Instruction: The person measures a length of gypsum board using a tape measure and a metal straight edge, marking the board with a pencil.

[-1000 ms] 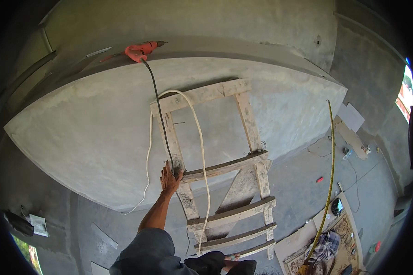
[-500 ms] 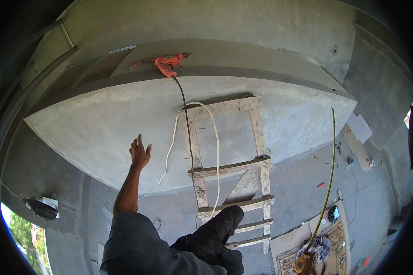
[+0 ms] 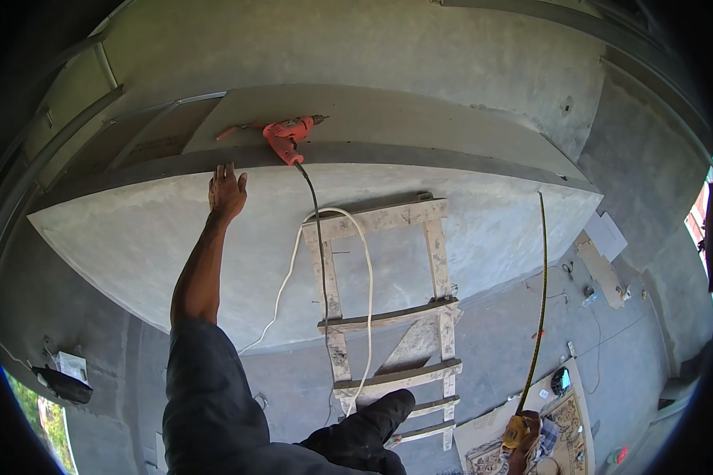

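Observation:
My left hand (image 3: 227,192) reaches up to the front edge of the grey ledge (image 3: 420,155), its fingers stretched and holding nothing. Whether the fingertips press on the edge or sit just before it, I cannot tell. To the right of that hand, a red power drill (image 3: 284,136) with a dark cord lies on the ledge. Low on the right, my right hand (image 3: 520,459) is closed round a yellow tape measure (image 3: 517,430). Its long blade stands out upward, and the tip shows in front of the wall near the ledge's right end. Part of the right hand is cut off by the lower border.
A wooden ladder (image 3: 331,289) leans on the wall below the ledge, with a white cable (image 3: 370,285) looped over its top. My bent leg (image 3: 364,419) is by its rungs. Far below, a patterned mat (image 3: 566,416) and boards (image 3: 602,269) lie on the floor.
My left hand has risen from in front of the wall to the ledge's edge. The tape measure and its blade have shifted left, and the view has tilted a little.

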A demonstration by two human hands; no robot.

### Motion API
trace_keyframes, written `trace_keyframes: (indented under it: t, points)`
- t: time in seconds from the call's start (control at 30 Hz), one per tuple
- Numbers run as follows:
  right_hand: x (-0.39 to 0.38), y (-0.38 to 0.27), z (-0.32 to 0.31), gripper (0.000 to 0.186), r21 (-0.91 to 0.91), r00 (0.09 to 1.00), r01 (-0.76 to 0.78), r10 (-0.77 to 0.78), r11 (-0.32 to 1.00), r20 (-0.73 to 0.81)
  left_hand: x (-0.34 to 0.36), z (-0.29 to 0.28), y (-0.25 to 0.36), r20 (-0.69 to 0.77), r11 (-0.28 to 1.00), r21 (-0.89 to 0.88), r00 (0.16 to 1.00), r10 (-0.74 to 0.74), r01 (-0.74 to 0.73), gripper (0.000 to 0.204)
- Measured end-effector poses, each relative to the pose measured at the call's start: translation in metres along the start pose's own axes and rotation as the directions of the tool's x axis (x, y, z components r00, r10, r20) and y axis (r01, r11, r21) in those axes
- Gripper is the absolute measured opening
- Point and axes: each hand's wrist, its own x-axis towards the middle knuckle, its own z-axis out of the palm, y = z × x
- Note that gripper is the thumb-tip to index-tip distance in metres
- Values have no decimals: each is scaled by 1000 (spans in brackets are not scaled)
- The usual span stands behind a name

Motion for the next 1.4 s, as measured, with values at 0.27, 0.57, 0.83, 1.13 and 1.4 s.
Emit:
trace_keyframes:
  t: [0.27,0.57,0.83,1.13,1.4]
  points:
    - [53,-211,114,26,306,938,-7,-100,952,333,85,20,-4,-127,1000,-18,992,13,-16,42]
    - [119,-410,299,32,314,768,29,-223,949,601,98,30,1,200,971,-125,964,-177,204,28]
    - [88,-544,446,29,374,616,-121,-226,920,754,102,33,4,7,977,-187,995,-101,100,18]
    - [-8,-676,647,39,194,434,-218,-84,956,897,91,22,-10,-39,961,-263,996,81,-88,22]
    - [-47,-718,775,50,90,319,-225,-14,970,948,78,44,3,422,1000,11,907,11,-17,61]
